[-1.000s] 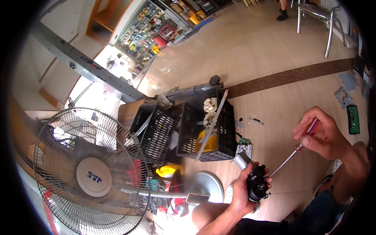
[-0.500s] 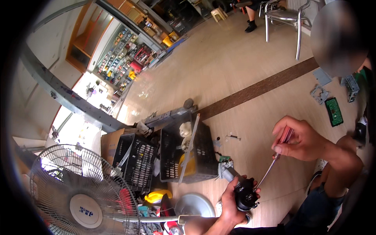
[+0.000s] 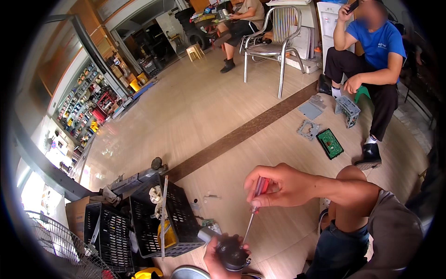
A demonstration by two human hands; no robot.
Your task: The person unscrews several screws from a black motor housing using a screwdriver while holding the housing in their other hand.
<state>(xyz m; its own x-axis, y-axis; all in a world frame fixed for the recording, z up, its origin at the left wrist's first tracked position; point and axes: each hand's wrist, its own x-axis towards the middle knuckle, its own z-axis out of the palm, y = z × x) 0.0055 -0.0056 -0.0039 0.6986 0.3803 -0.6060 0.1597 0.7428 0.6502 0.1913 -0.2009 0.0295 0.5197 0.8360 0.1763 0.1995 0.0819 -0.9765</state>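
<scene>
My right hand [image 3: 291, 186] is closed around the red handle of a screwdriver [image 3: 250, 224]. Its thin metal shaft slants down to the left, and the tip meets the right edge of a rounded black part with a grey cylinder, which looks like a small motor [image 3: 232, 253]. My left hand [image 3: 213, 261] grips that motor from the left, low in the picture; its lower fingers are partly hidden. Just beyond the cylinder lies a small green circuit board [image 3: 209, 222] on the floor, with a few tiny loose pieces [image 3: 213, 195] further off.
Two black plastic crates [image 3: 181, 242] [image 3: 109, 237] stand at left, beside a fan [image 3: 55, 246]. A basin [image 3: 189, 272] sits at the lower edge. Rightward lie a green circuit board [image 3: 330, 143], a grey frame [image 3: 308, 130] and a grey housing [image 3: 347, 110], near a seated person [image 3: 376, 46]. Beyond stands a metal chair [image 3: 274, 44].
The view has swung right and upward, bringing the seated person in blue into sight and pushing the fan to the edge. Both hands keep their holds, the screwdriver tip still at the motor.
</scene>
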